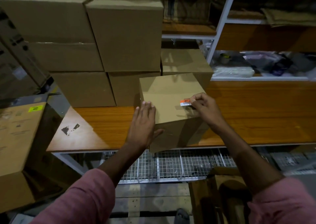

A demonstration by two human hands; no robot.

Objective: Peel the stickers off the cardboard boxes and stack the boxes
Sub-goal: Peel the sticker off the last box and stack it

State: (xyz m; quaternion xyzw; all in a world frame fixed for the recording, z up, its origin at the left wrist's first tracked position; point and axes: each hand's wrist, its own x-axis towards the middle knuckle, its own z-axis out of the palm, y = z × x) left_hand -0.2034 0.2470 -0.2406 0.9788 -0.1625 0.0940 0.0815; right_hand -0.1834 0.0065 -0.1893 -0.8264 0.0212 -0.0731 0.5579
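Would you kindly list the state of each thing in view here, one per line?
front box: closed, on the wooden shelf, overhanging its front edge.
sticker: on the box top, pinched at its right end.
left hand: flat, fingers straight, pressing the box's left side.
right hand: pinching the sticker.
stacked boxes: closed, piled behind.

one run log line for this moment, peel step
step: peeling sticker | right hand: pinches sticker edge | left hand: flat, steadying box | box: on wooden shelf

Head-worn camera looks down, close, over the wooden shelf (256, 114).
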